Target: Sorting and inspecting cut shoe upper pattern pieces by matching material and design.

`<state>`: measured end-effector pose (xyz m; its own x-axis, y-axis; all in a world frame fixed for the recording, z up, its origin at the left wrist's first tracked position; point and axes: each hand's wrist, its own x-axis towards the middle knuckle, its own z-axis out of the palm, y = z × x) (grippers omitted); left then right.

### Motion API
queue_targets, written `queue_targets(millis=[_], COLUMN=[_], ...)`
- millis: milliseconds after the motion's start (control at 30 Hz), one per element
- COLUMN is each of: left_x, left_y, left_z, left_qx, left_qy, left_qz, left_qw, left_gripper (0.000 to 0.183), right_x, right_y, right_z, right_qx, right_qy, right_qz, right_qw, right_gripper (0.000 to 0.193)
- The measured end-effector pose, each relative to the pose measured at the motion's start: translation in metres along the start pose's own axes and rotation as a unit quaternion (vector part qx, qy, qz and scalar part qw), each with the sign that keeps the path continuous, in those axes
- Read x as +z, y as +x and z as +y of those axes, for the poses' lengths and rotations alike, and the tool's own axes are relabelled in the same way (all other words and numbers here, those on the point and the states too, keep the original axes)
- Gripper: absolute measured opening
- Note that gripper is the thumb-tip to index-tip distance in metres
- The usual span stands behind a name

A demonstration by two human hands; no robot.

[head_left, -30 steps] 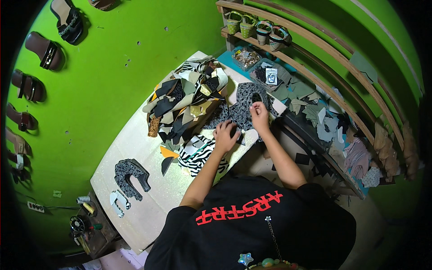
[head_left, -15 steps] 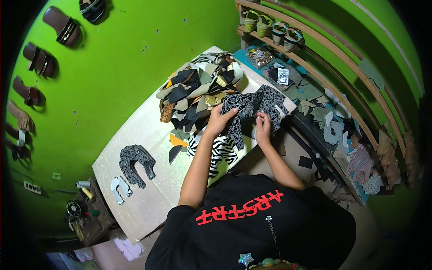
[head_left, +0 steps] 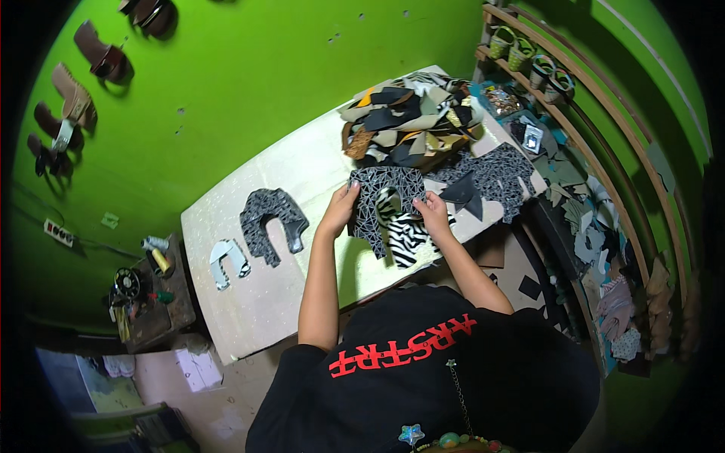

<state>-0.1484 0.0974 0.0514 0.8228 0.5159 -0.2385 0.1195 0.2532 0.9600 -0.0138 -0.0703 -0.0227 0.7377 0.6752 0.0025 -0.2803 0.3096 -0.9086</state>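
Observation:
Between my hands is a U-shaped piece of black material [head_left: 370, 198] with a pale angular line pattern, its curve toward the far side. My left hand [head_left: 340, 212] pinches its left edge, thumb on top. My right hand [head_left: 433, 216] is closed on its right edge. Zebra-print material [head_left: 410, 240] shows through the gap and below it. To the right, a larger sheet [head_left: 504, 167] in a similar pattern lies flat with dark pointed offcuts [head_left: 463, 196] on it. A heap of mixed scraps [head_left: 411, 124] sits just beyond my hands.
On the white table [head_left: 226, 195], a stack of patterned U-shaped pieces [head_left: 260, 215] and a small pale blue curved piece [head_left: 228, 253] lie left. Sandals [head_left: 94, 49] hang on the green wall. A wooden rack [head_left: 596, 90] and more scraps [head_left: 563, 166] stand right.
My hands have brought the patterned piece away from the larger sheet, over the zebra-print material. It is now spread between both hands, its U shape showing. The view has turned left.

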Motion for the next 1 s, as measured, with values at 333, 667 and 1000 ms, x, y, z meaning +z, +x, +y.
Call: queue_targets(millis=[333, 667, 1000], left_x=[-0.126, -0.203, -0.265], left_y=[-0.079, -0.125, -0.127], left_z=[-0.051, -0.053, -0.061], left_qx=[-0.118, -0.116, -0.026], left_qy=[0.052, 0.054, 0.017], left_qz=[0.054, 0.192, 0.359], left_qw=[0.99, 0.973, 0.933], left_gripper=[0.045, 0.052, 0.033], right_x=[0.085, 0.161, 0.254], right_y=[-0.025, -0.015, 0.03], right_z=[0.052, 0.099, 0.108], right_qx=[0.057, 0.04, 0.009], right_qy=[-0.101, -0.164, -0.411], right_qz=[-0.003, -0.059, -0.093], right_qw=[0.993, 0.984, 0.907], right_gripper=[0.008, 0.015, 0.019])
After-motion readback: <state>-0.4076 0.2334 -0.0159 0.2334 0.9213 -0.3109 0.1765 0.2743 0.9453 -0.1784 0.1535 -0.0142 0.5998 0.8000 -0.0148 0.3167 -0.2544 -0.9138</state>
